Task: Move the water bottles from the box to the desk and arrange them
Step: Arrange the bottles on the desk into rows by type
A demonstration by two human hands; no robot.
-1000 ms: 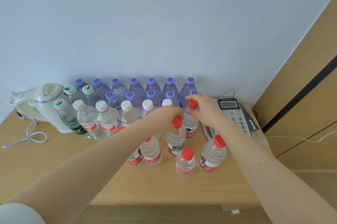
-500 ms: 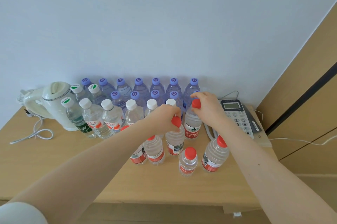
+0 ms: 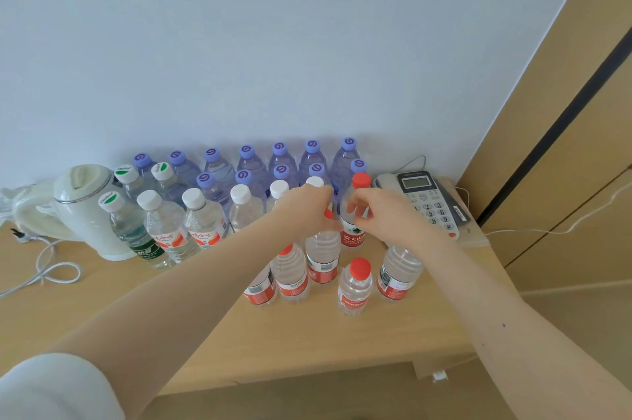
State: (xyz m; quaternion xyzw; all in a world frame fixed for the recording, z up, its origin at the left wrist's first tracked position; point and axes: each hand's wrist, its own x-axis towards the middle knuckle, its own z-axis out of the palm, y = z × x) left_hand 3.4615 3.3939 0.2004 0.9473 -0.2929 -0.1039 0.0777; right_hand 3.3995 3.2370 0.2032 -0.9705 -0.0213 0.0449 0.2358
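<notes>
Several red-capped water bottles stand in a cluster on the wooden desk. My left hand grips the top of one red-capped bottle in the middle of the cluster; its cap peeks out under my fingers. My right hand hovers just in front of another red-capped bottle beside the phone, fingers loosely curled, and that bottle's cap is uncovered. A short red-capped bottle stands nearest me. The box is out of view.
Rows of purple-capped bottles, white-capped bottles and green-capped bottles line the wall. A white kettle with its cable sits at the left, a desk phone at the right. Wooden panelling rises on the right.
My right hand has come off the red cap by the phone and dropped lower towards me. My left hand keeps its hold on the middle bottle's top.
</notes>
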